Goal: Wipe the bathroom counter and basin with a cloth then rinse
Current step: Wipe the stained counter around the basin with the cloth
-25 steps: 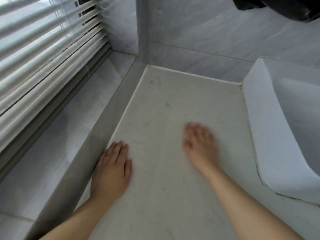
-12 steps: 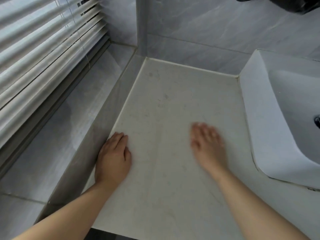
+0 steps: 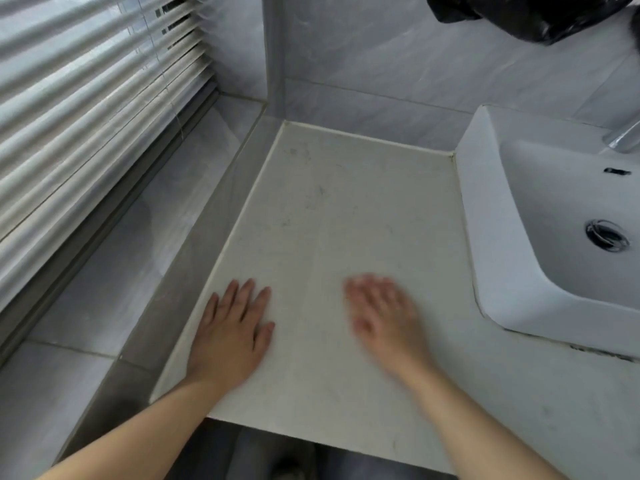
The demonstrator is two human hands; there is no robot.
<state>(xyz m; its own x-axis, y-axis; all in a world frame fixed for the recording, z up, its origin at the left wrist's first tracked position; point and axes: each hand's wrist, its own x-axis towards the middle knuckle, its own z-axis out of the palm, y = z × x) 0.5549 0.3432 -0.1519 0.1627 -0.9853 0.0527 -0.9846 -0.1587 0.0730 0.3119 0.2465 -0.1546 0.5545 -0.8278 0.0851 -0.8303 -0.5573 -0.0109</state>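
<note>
The pale stone counter (image 3: 332, 209) runs from the back wall to its front edge and carries faint dark specks. My left hand (image 3: 232, 327) lies flat on it, palm down, fingers apart, close to the left rim. My right hand (image 3: 384, 313) hovers or slides over the middle of the counter, blurred, fingers spread, holding nothing. The white basin (image 3: 485, 216) stands on the counter at the right, with its drain (image 3: 606, 234) visible. No cloth is in view.
A tap (image 3: 623, 138) pokes in at the right edge above the basin. Window blinds (image 3: 86, 109) fill the left, above a grey tiled ledge (image 3: 114, 265). A black plastic bag (image 3: 533, 13) hangs at the top right. The floor shows below the counter's front edge.
The view has swung right and back, so more of the basin, its drain and the counter's front edge show. My right hand stays blurred over mid-counter; my left hand stays flat.
</note>
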